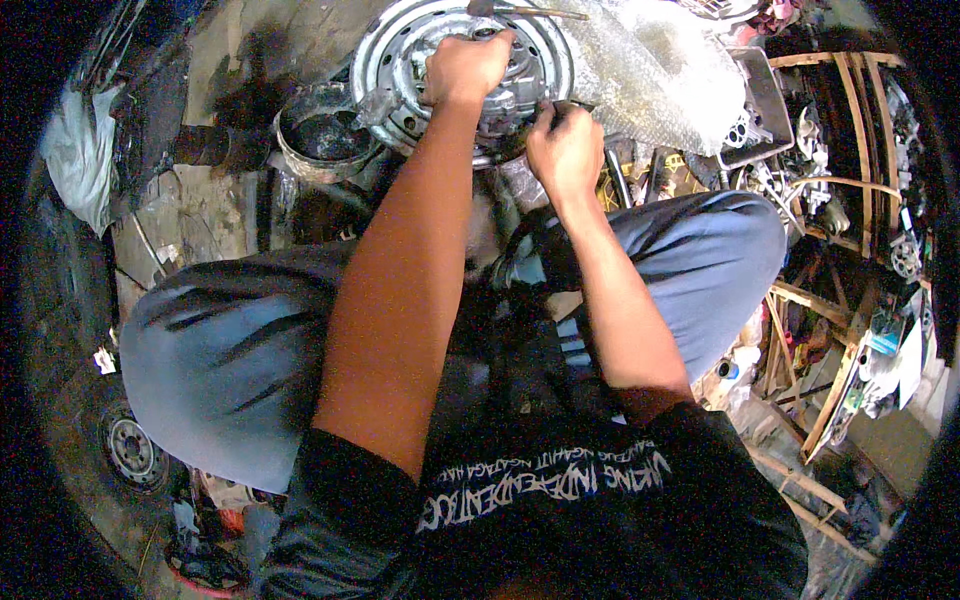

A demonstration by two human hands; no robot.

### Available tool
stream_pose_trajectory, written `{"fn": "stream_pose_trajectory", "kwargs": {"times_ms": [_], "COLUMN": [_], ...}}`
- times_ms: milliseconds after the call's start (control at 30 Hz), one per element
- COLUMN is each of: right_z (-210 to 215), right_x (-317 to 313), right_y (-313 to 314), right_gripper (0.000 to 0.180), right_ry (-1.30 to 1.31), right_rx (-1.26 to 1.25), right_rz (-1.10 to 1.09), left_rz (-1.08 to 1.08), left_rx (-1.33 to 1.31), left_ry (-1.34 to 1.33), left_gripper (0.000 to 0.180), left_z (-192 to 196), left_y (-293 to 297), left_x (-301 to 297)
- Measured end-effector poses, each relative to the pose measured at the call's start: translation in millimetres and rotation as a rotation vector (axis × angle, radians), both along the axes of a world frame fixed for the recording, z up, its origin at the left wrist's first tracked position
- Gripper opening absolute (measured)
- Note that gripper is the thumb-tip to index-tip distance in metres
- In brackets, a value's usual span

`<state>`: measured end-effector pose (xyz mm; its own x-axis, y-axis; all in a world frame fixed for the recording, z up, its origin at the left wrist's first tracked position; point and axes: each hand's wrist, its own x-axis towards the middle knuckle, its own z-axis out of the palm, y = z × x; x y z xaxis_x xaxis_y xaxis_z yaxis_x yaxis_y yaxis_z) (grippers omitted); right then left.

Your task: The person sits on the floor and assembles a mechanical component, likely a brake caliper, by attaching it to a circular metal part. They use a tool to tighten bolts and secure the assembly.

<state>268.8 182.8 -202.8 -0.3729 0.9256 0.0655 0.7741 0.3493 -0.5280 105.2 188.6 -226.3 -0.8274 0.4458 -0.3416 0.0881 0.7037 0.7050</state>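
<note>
Left hand [466, 66]: clenched on a metal part at the centre of a steel wheel rim [400, 50] | Right hand [566, 150]: gripping a thin dark tool [572, 105] at the rim's near edge | Rim: flat on the ground ahead of the person's bent knees | Nearby: bubble wrap [650, 70] right of the rim, round dark pan [325, 135] to its left

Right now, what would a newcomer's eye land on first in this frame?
The silver steel wheel rim at top centre, with both hands on the metal part at its hub: left hand gripping it, right hand at its edge. Beside the rim, a sheet of bubble wrap lies to the right.
</note>
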Motion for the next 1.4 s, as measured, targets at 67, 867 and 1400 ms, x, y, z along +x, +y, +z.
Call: {"fn": "stream_pose_trajectory", "kwargs": {"times_ms": [67, 867, 1400], "right_z": [-13, -24, -30], "right_x": [5, 16, 17], "right_y": [-12, 2, -1], "right_gripper": [0.036, 0.034, 0.034], "right_ry": [-0.082, 0.069, -0.029], "right_rx": [-0.046, -0.031, -0.096], "right_rz": [-0.038, -0.025, 0.024], "left_rz": [0.004, 0.006, -0.034], "left_rx": [-0.030, -0.031, 0.017], "left_ry": [-0.016, -0.055, 0.029], "left_gripper": [0.082, 0.081, 0.080], "left_z": [4, 4, -8], "left_y": [-1, -4, 5], "left_x": [2, 4, -8]}}
